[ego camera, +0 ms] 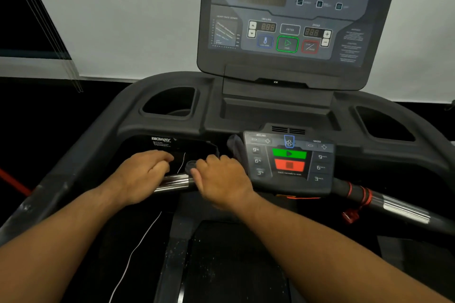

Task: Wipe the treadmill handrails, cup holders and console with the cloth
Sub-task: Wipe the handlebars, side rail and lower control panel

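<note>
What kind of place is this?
Likely a gym or fitness room: a treadmill console with incline and speed displays, cup holders on either side, and a chrome handrail beside a start/stop control panel.

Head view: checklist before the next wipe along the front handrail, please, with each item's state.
1. right hand grips front handrail: ok.
2. left hand on that rail: ok.
3. cloth under a hand: cannot tell; grey fabric shows beside lower console.
4. white cord clear of rail: not ok, crosses between the hands.
5. cup holders wiped: cannot tell.
</note>
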`<state>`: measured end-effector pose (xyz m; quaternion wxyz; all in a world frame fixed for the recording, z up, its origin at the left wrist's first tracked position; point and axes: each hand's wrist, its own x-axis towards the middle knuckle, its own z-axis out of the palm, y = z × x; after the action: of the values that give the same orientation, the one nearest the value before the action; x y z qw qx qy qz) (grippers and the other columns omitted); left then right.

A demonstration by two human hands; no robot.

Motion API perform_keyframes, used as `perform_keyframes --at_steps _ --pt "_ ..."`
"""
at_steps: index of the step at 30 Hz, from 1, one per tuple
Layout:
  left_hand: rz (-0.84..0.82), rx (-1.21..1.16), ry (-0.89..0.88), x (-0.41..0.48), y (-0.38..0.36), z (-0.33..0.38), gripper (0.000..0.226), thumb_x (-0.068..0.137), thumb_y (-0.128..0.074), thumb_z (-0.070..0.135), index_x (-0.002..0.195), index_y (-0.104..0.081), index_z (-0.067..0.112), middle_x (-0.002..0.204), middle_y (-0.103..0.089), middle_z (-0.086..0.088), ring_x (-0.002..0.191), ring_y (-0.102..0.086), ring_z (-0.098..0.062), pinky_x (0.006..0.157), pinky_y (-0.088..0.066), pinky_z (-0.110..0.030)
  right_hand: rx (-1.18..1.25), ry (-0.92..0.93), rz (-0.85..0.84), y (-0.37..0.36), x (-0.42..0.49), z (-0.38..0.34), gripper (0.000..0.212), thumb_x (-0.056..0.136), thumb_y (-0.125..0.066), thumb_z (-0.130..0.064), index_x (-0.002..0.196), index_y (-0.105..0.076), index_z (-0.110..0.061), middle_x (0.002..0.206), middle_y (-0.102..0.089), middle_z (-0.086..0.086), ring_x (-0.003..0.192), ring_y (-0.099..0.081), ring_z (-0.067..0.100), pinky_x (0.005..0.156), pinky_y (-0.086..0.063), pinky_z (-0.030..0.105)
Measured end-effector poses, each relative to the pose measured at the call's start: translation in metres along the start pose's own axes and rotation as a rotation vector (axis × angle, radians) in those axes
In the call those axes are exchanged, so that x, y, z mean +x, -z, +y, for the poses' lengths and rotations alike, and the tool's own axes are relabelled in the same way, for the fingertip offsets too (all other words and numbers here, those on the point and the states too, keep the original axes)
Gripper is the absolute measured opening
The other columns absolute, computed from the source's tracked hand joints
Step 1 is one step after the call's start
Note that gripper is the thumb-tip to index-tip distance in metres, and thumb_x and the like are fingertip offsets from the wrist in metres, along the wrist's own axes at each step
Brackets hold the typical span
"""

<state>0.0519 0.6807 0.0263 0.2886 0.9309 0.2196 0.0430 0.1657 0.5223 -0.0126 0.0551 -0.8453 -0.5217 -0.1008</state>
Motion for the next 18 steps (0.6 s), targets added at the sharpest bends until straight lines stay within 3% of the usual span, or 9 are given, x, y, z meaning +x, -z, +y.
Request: perform_keyframes --at_steps 2,4,6,10,15,18 --pt "-0.068 0.080 -0.015 0.002 -0.003 0.005 0.063 0.074 -0.037 0.040 0.129 -0.061 0.019 0.129 -0.061 0.004 0.119 -0.053 -0.012 0.103 -0.041 -0.032 -0.088 0.067 0.026 -0.010 -0.015 0.004 0.037 0.095 -0.038 -0.039 0.114 -0.057 -0.012 0.100 -0.063 0.012 0.076 -0.057 0.033 0.063 -0.043 0.041" --pt "-0.123 0.179 -0.025 0.006 -0.005 0.010 0.061 0.078 -0.045 0.041 0.134 -0.055 0.020 0.133 -0.057 0.004 0.123 -0.052 -0.013 0.103 -0.041 -0.030 -0.138 0.155 0.019 -0.018 -0.025 0.012 0.044 0.096 -0.040 -0.036 0.130 -0.045 -0.009 0.114 -0.058 0.017 0.087 -0.055 0.035 0.074 -0.046 0.045" --pt "-0.188 0.265 -0.033 0.011 -0.008 0.012 0.052 0.079 -0.054 0.044 0.128 -0.057 0.026 0.125 -0.059 0.009 0.115 -0.056 -0.012 0.097 -0.046 -0.030 -0.132 0.201 -0.024 -0.015 -0.026 0.021 0.049 0.096 -0.040 -0.035 0.137 -0.037 -0.008 0.122 -0.056 0.020 0.094 -0.054 0.038 0.081 -0.046 0.047" --pt "-0.294 0.404 -0.048 0.018 -0.012 0.016 0.021 0.068 -0.059 0.050 0.085 -0.054 0.039 0.089 -0.053 0.015 0.080 -0.056 -0.005 0.074 -0.052 -0.029 -0.063 0.100 -0.144 0.013 0.001 0.020 0.041 0.101 -0.030 -0.038 0.125 -0.049 -0.011 0.115 -0.061 0.015 0.094 -0.059 0.034 0.071 -0.042 0.042" --pt "-0.246 0.481 -0.031 0.022 -0.019 0.017 0.028 0.069 -0.075 0.042 0.076 -0.048 0.038 0.086 -0.056 0.012 0.077 -0.056 -0.006 0.064 -0.046 -0.025 -0.015 0.032 -0.266 0.026 0.027 0.013 0.036 0.099 -0.029 -0.031 0.101 -0.061 -0.014 0.097 -0.066 0.009 0.074 -0.056 0.026 0.062 -0.038 0.038" --pt "-0.202 0.504 0.001 0.022 -0.023 0.018 0.035 0.068 -0.078 0.042 0.070 -0.043 0.037 0.079 -0.056 0.012 0.071 -0.054 -0.006 0.057 -0.037 -0.022 0.073 -0.014 -0.099 0.014 0.013 0.010 0.037 0.100 -0.030 -0.035 0.107 -0.057 -0.011 0.100 -0.065 0.012 0.083 -0.060 0.032 0.064 -0.039 0.041"
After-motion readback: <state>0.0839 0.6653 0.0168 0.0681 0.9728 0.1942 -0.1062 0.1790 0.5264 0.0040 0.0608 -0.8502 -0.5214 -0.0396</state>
